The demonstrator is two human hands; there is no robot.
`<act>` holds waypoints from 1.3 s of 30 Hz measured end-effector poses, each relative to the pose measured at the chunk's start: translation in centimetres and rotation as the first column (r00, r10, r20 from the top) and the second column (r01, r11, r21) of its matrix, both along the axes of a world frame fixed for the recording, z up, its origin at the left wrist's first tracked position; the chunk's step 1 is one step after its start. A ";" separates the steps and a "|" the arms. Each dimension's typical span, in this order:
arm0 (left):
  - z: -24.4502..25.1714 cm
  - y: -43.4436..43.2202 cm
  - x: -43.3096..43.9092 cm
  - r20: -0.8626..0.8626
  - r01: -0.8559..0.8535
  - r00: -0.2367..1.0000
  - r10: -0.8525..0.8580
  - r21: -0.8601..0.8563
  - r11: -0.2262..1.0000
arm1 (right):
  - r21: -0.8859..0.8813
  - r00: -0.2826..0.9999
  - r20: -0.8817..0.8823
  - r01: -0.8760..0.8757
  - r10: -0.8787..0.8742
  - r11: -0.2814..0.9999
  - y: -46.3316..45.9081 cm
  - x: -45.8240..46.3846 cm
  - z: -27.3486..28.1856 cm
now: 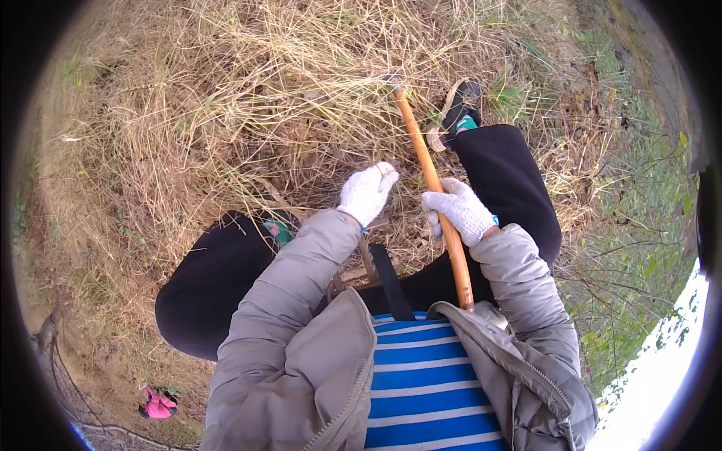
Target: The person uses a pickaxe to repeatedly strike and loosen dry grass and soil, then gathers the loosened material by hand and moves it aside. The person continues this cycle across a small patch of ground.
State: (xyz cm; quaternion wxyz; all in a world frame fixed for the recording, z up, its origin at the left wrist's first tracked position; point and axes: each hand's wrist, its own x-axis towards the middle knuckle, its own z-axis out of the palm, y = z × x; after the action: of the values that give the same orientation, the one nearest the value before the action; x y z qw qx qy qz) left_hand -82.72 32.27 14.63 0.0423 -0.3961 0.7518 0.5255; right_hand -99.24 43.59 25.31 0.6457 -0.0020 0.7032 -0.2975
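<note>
My right hand [459, 211], in a white knitted glove, is wrapped around a long orange-brown wooden tool handle [420, 138]. The handle runs from my jacket up to a dull head [395, 82] partly buried in dry grass, so I cannot tell what kind of tool it is. Left of the handle and apart from it, my left hand [368, 193] wears a matching glove. Its fingers are curled, with the palm turned away; whether anything is in them cannot be seen. Dry straw-coloured grass [293, 107] lies flattened in front of both hands.
My bent legs in dark trousers [217, 282] spread to either side, with a dark shoe [465, 101] beside the tool head. Wooden slats [366, 259] show below my left hand. Leafy twigs [637, 242] stand at right. A person in pink [159, 403] is far off, lower left.
</note>
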 end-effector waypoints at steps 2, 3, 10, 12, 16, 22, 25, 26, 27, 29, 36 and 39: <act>2.0 -0.1 -0.6 -0.206 -0.025 0.978 0.023 -0.008 1.000 | -0.019 1.000 0.022 0.013 -0.012 1.000 0.2 0.2 -0.2; 2.4 0.2 -0.7 -0.208 -0.113 0.973 0.103 -0.039 0.993 | -0.015 0.999 0.026 0.030 -0.030 0.999 0.2 0.2 -0.3; -5.3 3.5 8.7 0.570 0.601 0.672 -0.473 -0.048 0.798 | -0.047 1.000 0.003 0.002 -0.001 0.999 0.5 -0.1 -0.4; -8.8 3.1 11.5 0.630 0.636 0.666 -0.399 -0.200 0.746 | -0.060 1.000 0.008 0.012 -0.011 0.998 0.6 0.0 -0.3; -12.6 0.4 15.3 0.741 0.622 0.608 -0.285 -0.222 0.751 | -0.041 1.000 0.015 0.024 -0.023 0.999 0.5 0.2 -0.4; -11.9 -2.6 15.9 0.714 0.665 0.531 -0.456 -0.017 0.747 | -0.034 1.000 0.008 0.009 -0.008 0.999 0.2 0.2 -0.4; -10.6 -3.3 15.9 0.698 0.644 0.512 -0.501 0.074 0.761 | -0.045 1.000 -0.005 0.018 -0.018 0.999 0.2 0.3 -0.4; -10.3 -3.5 15.8 0.674 0.677 0.498 -0.545 0.091 0.731 | -0.071 1.000 0.008 0.030 -0.029 0.997 0.2 0.3 -0.4; -9.9 -3.6 15.8 0.658 0.679 0.499 -0.563 0.106 0.726 | -0.050 1.000 -0.007 0.015 -0.016 0.999 0.2 0.4 -0.4; -9.2 -3.9 15.9 0.644 0.669 0.508 -0.572 0.124 0.733 | -0.053 1.000 -0.012 0.006 -0.007 0.999 0.2 0.4 -0.5; -5.1 -6.1 16.1 0.538 0.538 0.649 -0.538 0.175 0.825 | -0.048 0.999 -0.022 -0.037 0.035 0.998 0.5 0.3 -0.7; -2.5 -7.7 16.0 0.509 0.406 0.765 -0.395 0.095 0.909 | -0.053 0.997 -0.046 -0.058 0.056 0.997 0.6 0.4 -0.5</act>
State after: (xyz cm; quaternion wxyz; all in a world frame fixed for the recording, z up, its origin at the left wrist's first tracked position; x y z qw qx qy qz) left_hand -66.69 24.53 12.12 0.3494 -0.3535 0.7846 0.3706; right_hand -98.88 44.15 24.81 0.6379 -0.0461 0.7086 -0.2980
